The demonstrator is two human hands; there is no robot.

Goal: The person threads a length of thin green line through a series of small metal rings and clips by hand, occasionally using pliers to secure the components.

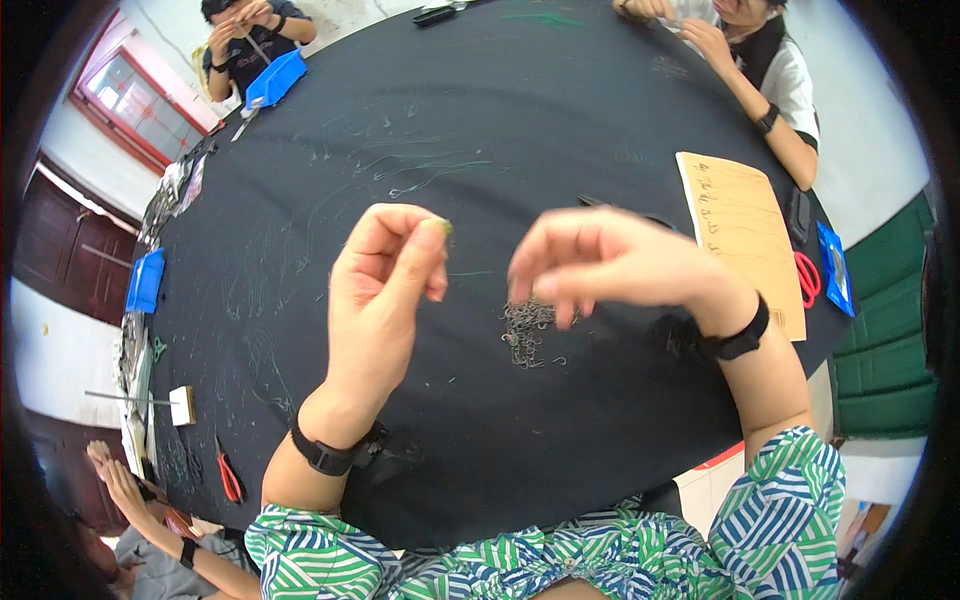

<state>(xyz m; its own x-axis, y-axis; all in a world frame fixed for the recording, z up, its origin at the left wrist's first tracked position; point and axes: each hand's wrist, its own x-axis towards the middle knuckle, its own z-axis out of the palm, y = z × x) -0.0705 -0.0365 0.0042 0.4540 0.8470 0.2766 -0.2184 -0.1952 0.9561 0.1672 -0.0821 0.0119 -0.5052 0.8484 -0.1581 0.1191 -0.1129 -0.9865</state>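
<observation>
My left hand [385, 285] is raised over the black tablecloth, thumb and index finger pinched together. A tiny green thing [447, 228], perhaps a bit of green line, shows at their tips. To its right my right hand [610, 262] hangs over a pile of small grey metal hooks [525, 340], partly covering it. Its fingers are bent and loosely apart, slightly blurred, and I see nothing held in them. One loose hook [558, 361] lies beside the pile.
Green line strands [430, 175] lie across the black cloth. To the right are a brown paper sheet [745, 235], red-handled scissors [807, 280] and a blue packet [833, 268]. Red-handled pliers [230, 482] and a white block [181, 405] lie left. Other people sit around the table.
</observation>
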